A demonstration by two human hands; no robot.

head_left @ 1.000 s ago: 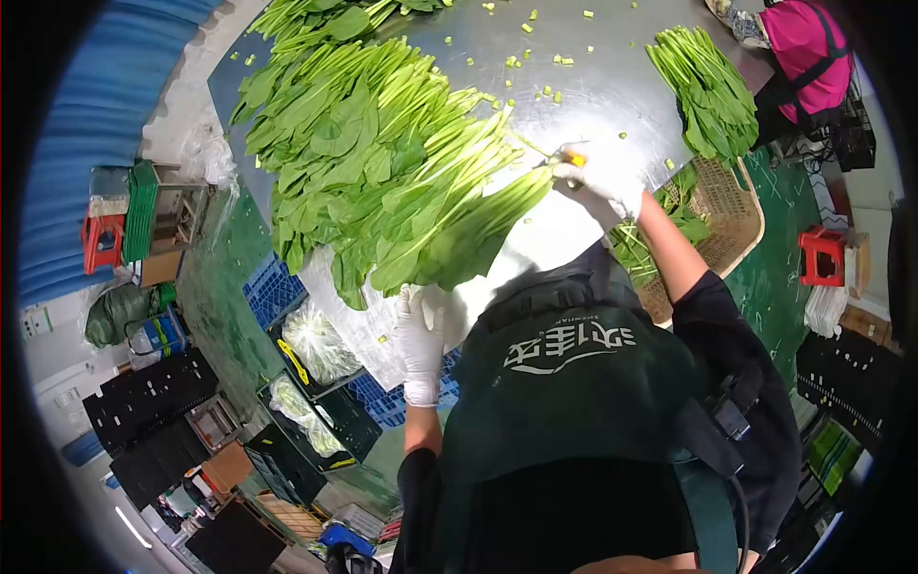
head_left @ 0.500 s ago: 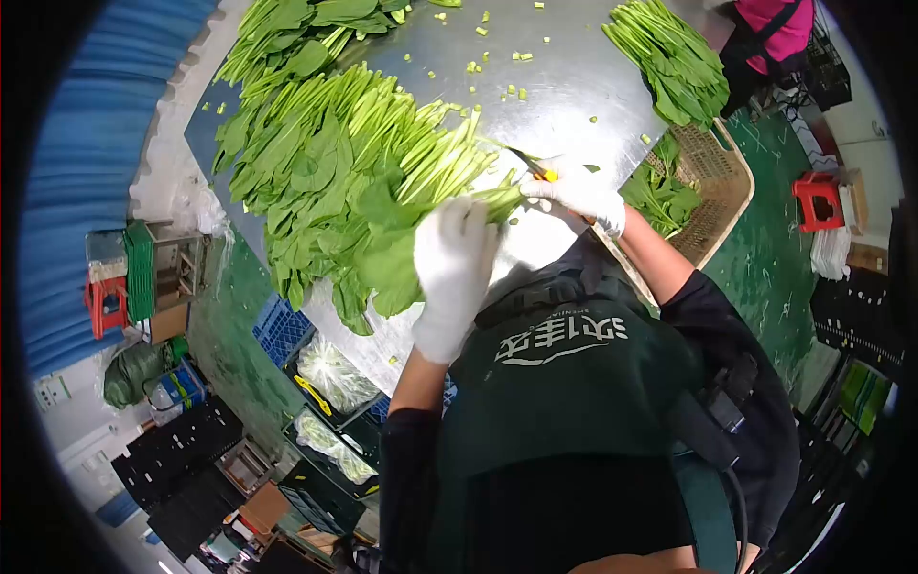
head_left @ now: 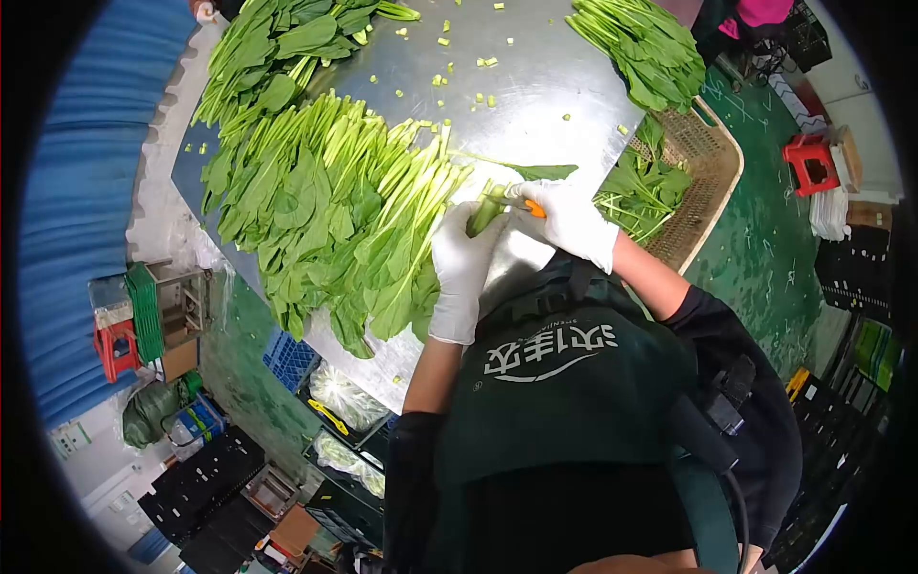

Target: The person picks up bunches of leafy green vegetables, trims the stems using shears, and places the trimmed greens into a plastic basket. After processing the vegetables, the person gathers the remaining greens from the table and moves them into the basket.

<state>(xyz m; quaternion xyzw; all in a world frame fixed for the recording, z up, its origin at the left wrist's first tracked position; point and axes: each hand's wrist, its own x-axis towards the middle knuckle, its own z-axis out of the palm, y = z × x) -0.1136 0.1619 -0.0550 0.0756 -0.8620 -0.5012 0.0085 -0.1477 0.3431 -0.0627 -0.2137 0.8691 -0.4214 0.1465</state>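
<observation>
My left hand (head_left: pixel 461 251), in a white glove, is closed around a short bunch of green stems (head_left: pixel 487 209) in front of my apron. In my gloved right hand (head_left: pixel 572 218) is a small orange-handled cutting tool (head_left: pixel 535 208). Its grey blade end is at the tips of the stems; whether it is a knife or scissors I cannot make out. Just beyond my hands lies a single leafy stem (head_left: pixel 547 172). A wide pile of leafy greens (head_left: pixel 320 191) spreads to the left, its pale stems pointing away from me.
More greens lie at the far left (head_left: pixel 306 38) and far right (head_left: pixel 650 53) of the metal table (head_left: pixel 545 86), with cut stem bits scattered between. A tan plastic basket (head_left: pixel 712 182) of greens stands at right. Crates of bagged greens (head_left: pixel 349 397) sit below left.
My left hand has turned and moved slightly down, now gripping a bunch upright. The blade has swung from pointing away to lying across the stem tips. The camera view has shifted slightly.
</observation>
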